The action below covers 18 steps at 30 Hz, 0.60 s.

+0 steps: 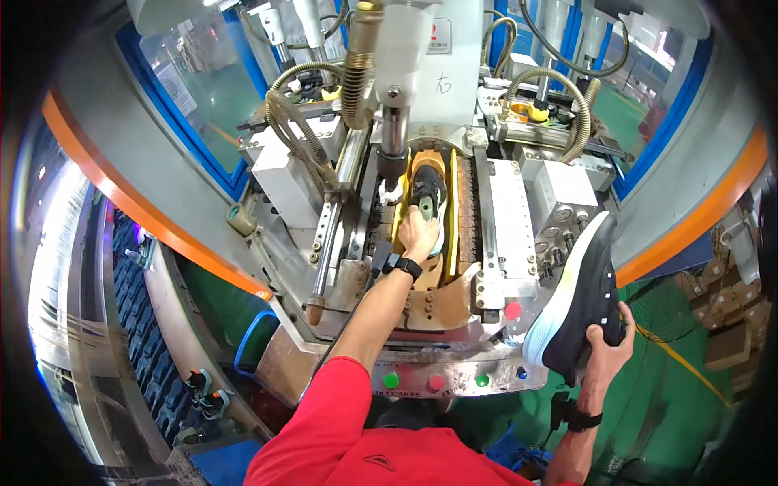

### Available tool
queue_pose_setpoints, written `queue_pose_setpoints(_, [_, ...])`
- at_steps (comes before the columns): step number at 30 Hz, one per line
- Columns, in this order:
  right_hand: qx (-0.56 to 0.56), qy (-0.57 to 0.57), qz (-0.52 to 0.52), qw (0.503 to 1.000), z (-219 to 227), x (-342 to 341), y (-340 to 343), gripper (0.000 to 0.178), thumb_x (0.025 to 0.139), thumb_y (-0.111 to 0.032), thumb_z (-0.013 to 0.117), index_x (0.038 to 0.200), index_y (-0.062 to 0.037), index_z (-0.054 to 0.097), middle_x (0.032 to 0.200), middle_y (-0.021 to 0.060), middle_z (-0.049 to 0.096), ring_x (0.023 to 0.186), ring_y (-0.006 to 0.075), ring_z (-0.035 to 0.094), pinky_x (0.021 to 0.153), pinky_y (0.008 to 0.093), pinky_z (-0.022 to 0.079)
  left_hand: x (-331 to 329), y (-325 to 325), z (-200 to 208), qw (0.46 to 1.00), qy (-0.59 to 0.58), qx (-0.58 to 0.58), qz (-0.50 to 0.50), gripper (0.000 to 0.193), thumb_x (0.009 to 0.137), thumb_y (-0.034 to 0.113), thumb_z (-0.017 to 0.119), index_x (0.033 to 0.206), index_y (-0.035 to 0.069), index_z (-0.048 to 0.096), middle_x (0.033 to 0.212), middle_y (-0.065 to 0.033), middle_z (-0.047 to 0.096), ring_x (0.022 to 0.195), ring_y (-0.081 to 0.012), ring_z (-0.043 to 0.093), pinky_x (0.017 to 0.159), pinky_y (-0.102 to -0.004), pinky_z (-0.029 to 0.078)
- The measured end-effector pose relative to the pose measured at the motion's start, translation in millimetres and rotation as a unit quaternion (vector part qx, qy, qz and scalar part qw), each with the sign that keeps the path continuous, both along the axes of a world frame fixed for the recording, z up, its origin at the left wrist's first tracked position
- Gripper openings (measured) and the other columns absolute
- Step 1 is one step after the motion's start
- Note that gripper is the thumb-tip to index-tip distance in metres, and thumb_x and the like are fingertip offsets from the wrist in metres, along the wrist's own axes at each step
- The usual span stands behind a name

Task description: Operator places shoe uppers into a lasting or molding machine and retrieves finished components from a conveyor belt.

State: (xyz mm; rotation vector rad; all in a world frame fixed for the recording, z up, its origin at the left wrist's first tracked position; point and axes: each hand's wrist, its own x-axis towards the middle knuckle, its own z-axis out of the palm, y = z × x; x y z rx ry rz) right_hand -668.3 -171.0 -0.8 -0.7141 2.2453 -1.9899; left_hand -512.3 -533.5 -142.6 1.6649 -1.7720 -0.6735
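Red short-sleeved shirt (405,455), small dark triangular mark (379,462) on front. Left hand (419,233) bare, black wristband (405,266). Right hand (609,353) bare, black wrist strap (583,418), boxy dark piece (559,411) attached.

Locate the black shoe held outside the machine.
In the head view, the black shoe is on the right side, held in the right hand with its sole facing left, just right of a round red button.

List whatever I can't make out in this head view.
All in the head view:
- Part of the lower shoe: covered by the left hand.
- Far side of the raised shoe in the right hand: turned away, hidden by the shoe itself.
- Red shirt: cut off by the lower edge.
- Small items at lower left: too small to identify.
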Motion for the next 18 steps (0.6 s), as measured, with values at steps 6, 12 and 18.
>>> queue_pose_setpoints(6, [0.041, 0.106, 0.053, 0.992, 34.7, -33.8, -122.4, 0.052, 0.069, -0.013, 0.072, 0.117, 0.0031, 0.061, 0.105, 0.0095, 0.065, 0.093, 0.0178, 0.061, 0.087, 0.0297, 0.048, 71.6, 15.5, 24.3, 0.807, 0.522, 0.276, 0.023, 0.025, 0.078, 0.016, 0.074, 0.09, -0.004, 0.065, 0.089, -0.0129, 0.069, 0.081, -0.0256, 0.069, 0.062, -0.0456, 0.058])
queue_pose_setpoints(12, [0.294, 0.175, 0.201, 0.918, 68.1, -15.4, -284.4, 0.055, 0.06, -0.027, 0.079, 0.101, 0.0063, 0.067, 0.099, 0.0202, 0.07, 0.089, 0.0277, 0.068, 0.082, 0.034, 0.052, 177.9, 152.6, 100.2, 0.772, 0.551, 0.317, -0.01, 0.022, 0.087, 0.01, 0.065, 0.105, -0.002, 0.064, 0.096, -0.0086, 0.068, 0.086, -0.0174, 0.067, 0.074, -0.0301, 0.055])
queue_pose_setpoints(18, [0.415, 0.197, 0.265, 0.848, -18.8, 63.6, -395.9, 0.056, 0.061, -0.029, 0.081, 0.103, 0.0057, 0.066, 0.103, 0.025, 0.069, 0.098, 0.0373, 0.067, 0.086, 0.0411, 0.054, 304.4, 248.3, 142.6, 0.803, 0.543, 0.234, 0.078, 0.036, 0.084, 0.006, 0.062, 0.118, -0.006, 0.057, 0.1, -0.008, 0.066, 0.087, -0.0167, 0.066, 0.076, -0.0298, 0.055])
